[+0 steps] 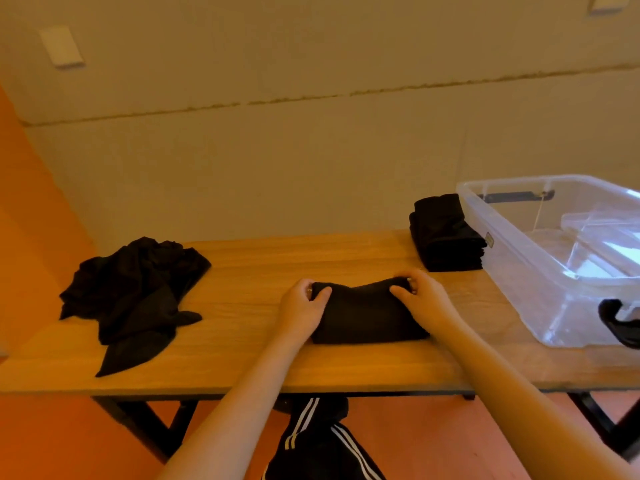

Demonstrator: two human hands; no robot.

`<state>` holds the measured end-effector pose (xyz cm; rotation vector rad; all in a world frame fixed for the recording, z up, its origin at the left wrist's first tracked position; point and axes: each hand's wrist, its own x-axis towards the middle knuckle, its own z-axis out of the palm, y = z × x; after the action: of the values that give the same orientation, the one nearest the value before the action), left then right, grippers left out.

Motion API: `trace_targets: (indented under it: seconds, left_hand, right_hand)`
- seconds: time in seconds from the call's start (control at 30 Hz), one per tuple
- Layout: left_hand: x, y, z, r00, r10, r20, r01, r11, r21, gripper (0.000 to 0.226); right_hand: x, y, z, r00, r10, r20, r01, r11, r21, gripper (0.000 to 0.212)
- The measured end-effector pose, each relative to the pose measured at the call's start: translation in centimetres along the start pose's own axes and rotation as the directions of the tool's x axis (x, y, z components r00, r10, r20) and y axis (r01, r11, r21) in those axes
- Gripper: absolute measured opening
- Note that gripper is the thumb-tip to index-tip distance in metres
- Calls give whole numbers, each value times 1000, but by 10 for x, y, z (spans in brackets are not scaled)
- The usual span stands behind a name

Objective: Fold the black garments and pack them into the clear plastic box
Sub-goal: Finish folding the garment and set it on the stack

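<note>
The folded garment [367,311] lies at the centre of the bench [242,355]. Left hand [300,308] and right hand [420,299] grip its far corners, fingers clamped on fabric. Unfolded pile [135,292] lies left. Folded stack [445,235] touches the clear box [512,258] at far right.

Wall [311,150]: plain beige, with a rough horizontal seam [311,97] running across it, rising toward the right. Two pale rectangular plates mounted on it, one upper left [61,46], one at the top right corner [607,3], partly cut off. Table [242,362]: light wood-grain top, dark edge, black legs [166,427]. Floor [52,441]: orange-red. Light is warm and yellowish, even, without hard shadows.
</note>
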<state>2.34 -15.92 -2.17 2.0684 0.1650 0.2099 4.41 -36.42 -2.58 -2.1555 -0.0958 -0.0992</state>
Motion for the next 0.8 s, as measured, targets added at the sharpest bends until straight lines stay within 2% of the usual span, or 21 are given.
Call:
trace_targets:
  seconds: [0.07,0.17,0.23,0.37,0.4,0.57,0.73,0.8]
  left_hand:
    - [4,-9,4,997,-57,-55,58,998,8,23]
    - [7,-15,7,992,-89,-89,88,996,-9,17]
    - [10,-13,6,988,-143,-62,139,989,-57,20]
    - [11,-13,1,977,-202,71,214,932,-292,28]
    - [10,-14,0,979,-190,71,203,932,-300,29]
    - [9,-21,7,993,-86,-85,75,989,-129,22]
    - [-2,-13,0,993,-106,-58,90,971,-223,28]
    - [-18,-15,-2,994,-23,-106,9,991,-135,32]
  right_hand:
    - [4,8,8,998,-32,-52,27,995,-92,35]
    - [5,17,10,988,-76,-135,59,990,-124,30]
    - [4,18,9,983,-84,-161,66,992,-110,25]
    - [2,19,9,979,-66,-194,59,997,-41,22]
    - [1,19,8,977,-47,-208,48,999,-3,21]
    - [1,19,7,964,0,-265,25,995,92,15]
    - [-4,17,3,944,67,-323,1,979,205,22]
    - [-11,12,1,919,-54,-391,89,993,74,27]
